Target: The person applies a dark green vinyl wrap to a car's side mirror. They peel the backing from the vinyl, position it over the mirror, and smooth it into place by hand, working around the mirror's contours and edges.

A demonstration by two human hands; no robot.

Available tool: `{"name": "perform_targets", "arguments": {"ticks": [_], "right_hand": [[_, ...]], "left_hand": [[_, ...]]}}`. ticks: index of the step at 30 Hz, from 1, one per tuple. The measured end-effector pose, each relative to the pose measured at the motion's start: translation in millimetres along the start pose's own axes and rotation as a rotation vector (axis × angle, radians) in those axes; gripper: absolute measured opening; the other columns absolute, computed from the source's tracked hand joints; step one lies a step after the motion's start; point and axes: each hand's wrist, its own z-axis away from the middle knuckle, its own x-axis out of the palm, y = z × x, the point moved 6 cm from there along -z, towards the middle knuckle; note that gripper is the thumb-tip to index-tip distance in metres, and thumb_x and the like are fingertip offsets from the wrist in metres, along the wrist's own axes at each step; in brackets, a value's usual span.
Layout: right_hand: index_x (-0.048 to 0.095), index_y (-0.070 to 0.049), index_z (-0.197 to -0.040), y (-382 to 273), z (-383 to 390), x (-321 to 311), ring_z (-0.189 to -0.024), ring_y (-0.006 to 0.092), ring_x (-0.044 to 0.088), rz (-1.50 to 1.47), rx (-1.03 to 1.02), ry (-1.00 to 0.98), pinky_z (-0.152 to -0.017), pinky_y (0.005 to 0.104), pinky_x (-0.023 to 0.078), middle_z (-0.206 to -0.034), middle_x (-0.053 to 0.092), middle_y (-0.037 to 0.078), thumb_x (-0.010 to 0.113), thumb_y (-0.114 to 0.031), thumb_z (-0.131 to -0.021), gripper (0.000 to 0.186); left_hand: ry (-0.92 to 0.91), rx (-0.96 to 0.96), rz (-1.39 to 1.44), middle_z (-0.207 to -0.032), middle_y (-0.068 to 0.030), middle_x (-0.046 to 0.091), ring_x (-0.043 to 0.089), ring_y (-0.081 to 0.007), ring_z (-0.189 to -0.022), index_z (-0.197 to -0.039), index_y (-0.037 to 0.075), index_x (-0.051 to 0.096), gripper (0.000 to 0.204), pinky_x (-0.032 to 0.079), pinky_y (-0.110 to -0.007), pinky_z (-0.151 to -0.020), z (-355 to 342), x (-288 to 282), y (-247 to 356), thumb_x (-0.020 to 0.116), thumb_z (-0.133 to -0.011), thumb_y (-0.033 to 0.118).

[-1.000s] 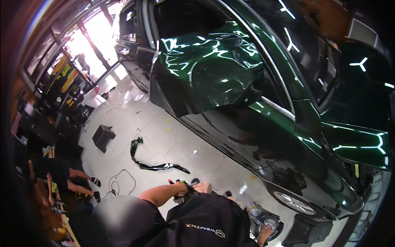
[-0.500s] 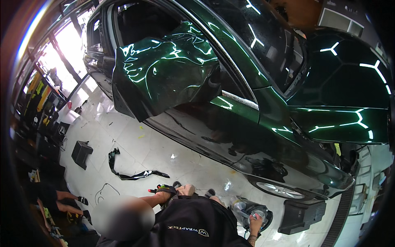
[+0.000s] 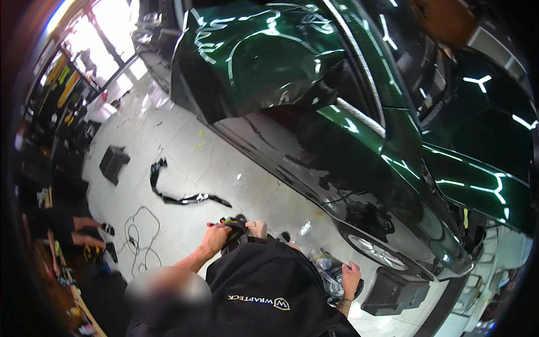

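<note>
The left hand [image 3: 214,238] bends its fingers against a dark pouch [image 3: 236,231], red- and green-tipped tools [image 3: 226,221] just beyond them on the far side; its grip is hidden. The right hand [image 3: 351,276], fingers partly bent, lies just right of a silvery container [image 3: 336,285]; whether it grasps anything cannot be told. Far off, green film [image 3: 269,67] covers the car.

L hand [image 3: 213,240] at dk item [image 3: 236,227] w/ red & green bits; R hand [image 3: 351,277] nr clear-cylinder machine [image 3: 320,260]; black strip [image 3: 181,200] on flr [image 3: 174,140], nr green car [image 3: 320,154].
</note>
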Motion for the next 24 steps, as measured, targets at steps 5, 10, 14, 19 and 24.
{"name": "perform_targets", "arguments": {"ticks": [5,10,14,19,24], "right_hand": [[0.065,0.005,-0.114,-58,-29,-3,-0.080,0.0245,0.068,0.043,-0.168,-0.063,-0.073,0.0369,0.052,-0.107,0.064,0.018,0.072,-0.012,-0.087,0.032],[0.066,0.004,-0.113,-153,-53,4,-0.079,0.0221,0.068,-0.026,-0.362,-0.104,-0.072,0.0328,0.055,-0.104,0.065,0.014,0.071,-0.010,-0.087,0.030],[0.065,0.001,-0.117,-234,-56,47,-0.089,0.0173,0.068,-0.284,-0.383,-0.398,-0.074,0.0295,0.056,-0.111,0.064,0.011,0.070,-0.008,-0.088,0.031],[0.067,-0.003,-0.114,-431,20,50,-0.095,0.0176,0.067,-0.769,-0.517,-0.916,-0.081,0.0291,0.056,-0.114,0.066,0.012,0.074,0.002,-0.081,0.034],[0.068,-0.004,-0.111,-518,24,-38,-0.088,0.0201,0.069,-0.643,-1.268,-0.305,-0.071,0.0282,0.059,-0.113,0.066,0.013,0.079,0.004,-0.075,0.039]], "left_hand": [[0.251,-0.301,0.692,-0.079,-0.0130,0.063,0.064,-0.0205,-0.068,-0.123,0.005,0.059,0.044,0.053,-0.035,-0.067,39,-57,-3,0.064,-0.081,-0.009],[0.385,-0.370,0.979,-0.078,-0.0040,0.064,0.061,-0.0117,-0.066,-0.119,0.000,0.060,0.037,0.053,-0.027,-0.060,49,-42,-51,0.067,-0.083,-0.006],[0.425,-0.217,1.348,-0.085,-0.0083,0.067,0.065,-0.0122,-0.071,-0.109,-0.004,0.059,0.026,0.057,-0.027,-0.062,26,-94,-16,0.068,-0.084,-0.005],[0.195,0.375,2.103,-0.106,-0.0174,0.066,0.071,-0.0288,-0.092,-0.101,0.004,0.049,0.030,0.063,-0.041,-0.077,-40,-165,119,0.071,-0.083,-0.007],[0.198,0.880,1.795,-0.109,-0.0180,0.064,0.064,-0.0278,-0.100,-0.096,0.004,0.059,0.021,0.053,-0.038,-0.088,-63,-271,193,0.076,-0.085,0.002]]}}
